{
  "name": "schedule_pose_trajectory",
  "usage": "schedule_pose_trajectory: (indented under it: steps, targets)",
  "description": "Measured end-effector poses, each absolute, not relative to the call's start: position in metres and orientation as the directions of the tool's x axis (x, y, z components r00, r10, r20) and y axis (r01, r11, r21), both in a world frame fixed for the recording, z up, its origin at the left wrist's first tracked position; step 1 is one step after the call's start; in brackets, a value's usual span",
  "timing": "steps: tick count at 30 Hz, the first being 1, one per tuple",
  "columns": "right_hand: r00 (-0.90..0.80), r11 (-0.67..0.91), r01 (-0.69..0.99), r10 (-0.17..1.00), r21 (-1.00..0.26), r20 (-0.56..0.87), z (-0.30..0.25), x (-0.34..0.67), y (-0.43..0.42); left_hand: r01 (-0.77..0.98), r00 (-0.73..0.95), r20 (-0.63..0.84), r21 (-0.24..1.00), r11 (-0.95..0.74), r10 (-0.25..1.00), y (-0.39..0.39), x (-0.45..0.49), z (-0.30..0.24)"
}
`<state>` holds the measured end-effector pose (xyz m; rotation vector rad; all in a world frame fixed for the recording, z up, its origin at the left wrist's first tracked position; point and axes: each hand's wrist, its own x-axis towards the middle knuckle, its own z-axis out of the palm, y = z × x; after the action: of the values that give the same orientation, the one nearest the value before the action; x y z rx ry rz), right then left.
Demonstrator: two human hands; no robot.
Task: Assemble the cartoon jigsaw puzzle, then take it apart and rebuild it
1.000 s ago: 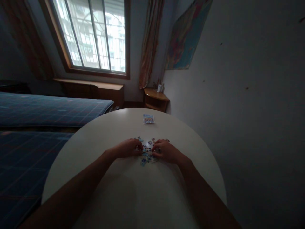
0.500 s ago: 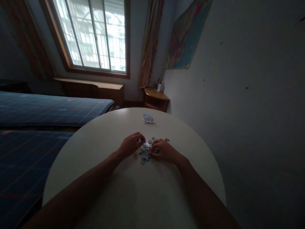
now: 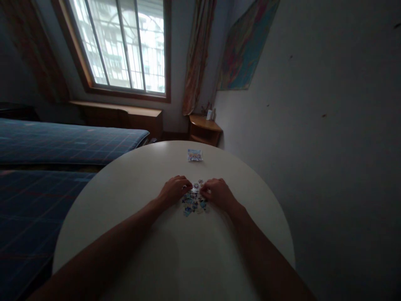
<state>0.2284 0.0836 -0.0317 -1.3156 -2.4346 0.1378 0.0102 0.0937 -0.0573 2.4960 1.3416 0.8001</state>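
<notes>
A small cluster of colourful jigsaw pieces [image 3: 194,202] lies on the round white table [image 3: 150,179]. My left hand [image 3: 173,190] rests at the cluster's left edge, fingers curled in a pinch on a small puzzle piece. My right hand [image 3: 219,193] sits at the cluster's right edge, fingers curled down onto the pieces; what they pinch is too small to make out. The two hands nearly meet above the pieces.
A small picture card [image 3: 194,155] lies farther back on the table. A bed with a blue checked cover [image 3: 62,142] stands to the left. A wooden corner shelf [image 3: 205,129] and a window [image 3: 122,46] are behind. A bare wall runs along the right.
My right hand has shifted up and a little right, uncovering more pieces. My left hand lifted off the cluster's left side and now pinches at its upper left.
</notes>
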Motion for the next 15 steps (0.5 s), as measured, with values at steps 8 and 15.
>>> schedule_pose_trajectory:
  steps: [8,15]
  targets:
    - [-0.583,0.624,0.715,0.781,-0.317,0.223,-0.025,0.237,0.077,0.562,0.639,0.361,0.383,-0.733,0.679,0.081,0.01,-0.06]
    - [-0.636,0.63,0.671,0.76,-0.39,0.134,-0.024,0.246,0.076,0.474,0.739,0.337,0.354,-0.806,0.583,0.067,0.014,-0.048]
